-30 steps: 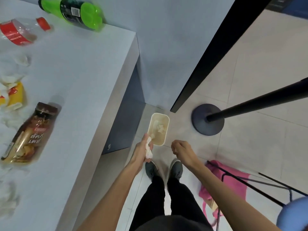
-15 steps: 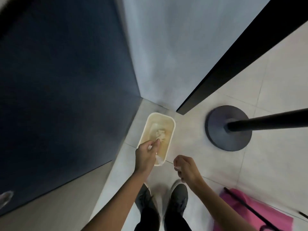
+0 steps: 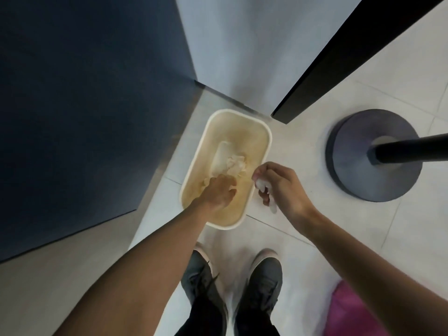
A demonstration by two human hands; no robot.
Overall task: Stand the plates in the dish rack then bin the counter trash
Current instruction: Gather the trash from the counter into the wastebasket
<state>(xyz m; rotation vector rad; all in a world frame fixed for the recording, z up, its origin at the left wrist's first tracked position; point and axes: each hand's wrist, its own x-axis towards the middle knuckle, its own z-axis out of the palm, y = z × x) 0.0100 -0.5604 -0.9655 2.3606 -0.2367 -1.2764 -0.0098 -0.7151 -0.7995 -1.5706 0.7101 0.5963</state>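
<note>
My left hand hangs in the bin, grip unreadable; my right hand pinches tissue alongside, queued for dropping.

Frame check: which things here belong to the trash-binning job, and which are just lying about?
Job: bin, tissues inside it, white scrap gripped by right hand, left hand over the bin.
Lying about: stanchion base, pink item.
</note>
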